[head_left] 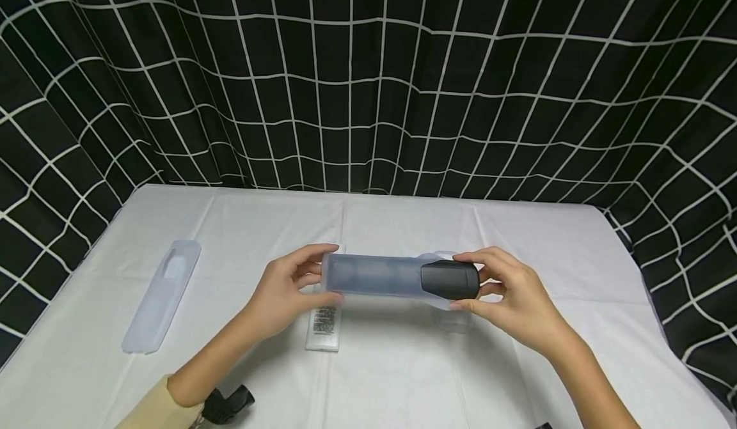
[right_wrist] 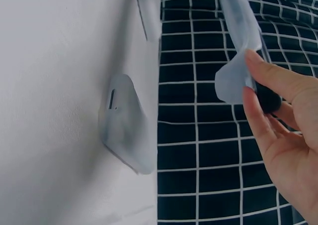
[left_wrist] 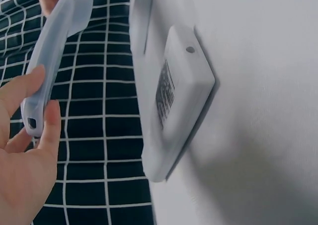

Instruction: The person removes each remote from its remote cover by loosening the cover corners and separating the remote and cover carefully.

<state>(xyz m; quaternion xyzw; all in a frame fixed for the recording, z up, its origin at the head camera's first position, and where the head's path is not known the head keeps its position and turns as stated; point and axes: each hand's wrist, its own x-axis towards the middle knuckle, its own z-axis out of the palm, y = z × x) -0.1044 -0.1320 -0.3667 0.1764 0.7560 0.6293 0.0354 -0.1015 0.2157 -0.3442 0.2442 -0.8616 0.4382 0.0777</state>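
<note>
A black remote control (head_left: 451, 280) lies inside a translucent silicone sleeve (head_left: 371, 275), held level above the table. Its bare black end sticks out at the right, while the rest shows dimly through the silicone. My left hand (head_left: 285, 285) pinches the sleeve's left end between thumb and fingers; in the left wrist view a small hole (left_wrist: 32, 122) shows at that end. With thumb and fingers, my right hand (head_left: 515, 295) grips the right end, where a loose silicone flap (right_wrist: 232, 81) hangs beside the black end in the right wrist view.
Below the sleeve lies a white remote (head_left: 324, 330) with a printed label. Another translucent sleeve (head_left: 158, 307) lies at the table's left, and a further one (head_left: 455, 321) under my right hand. A black gridded curtain (head_left: 368, 96) surrounds the white-covered table (head_left: 397, 378).
</note>
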